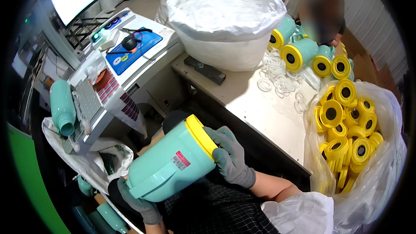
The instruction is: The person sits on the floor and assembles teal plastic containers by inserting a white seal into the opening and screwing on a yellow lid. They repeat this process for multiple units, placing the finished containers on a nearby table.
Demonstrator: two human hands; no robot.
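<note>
In the lower centre of the frame, the left hand point(138, 203) in a grey glove is cupping the base of a teal plastic jug point(167, 167), fingers curled under it. The right hand point(229, 156), also gloved, is pressing on the jug's yellow lid point(201, 135), fingers together over its rim. At right, a clear bag point(381, 182) is holding many yellow lids point(346, 125).

Bright even light, fisheye bending, dark rim

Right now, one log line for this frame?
left hand: grip under teal jug base | right hand: on yellow lid | lid bag: at right
</note>
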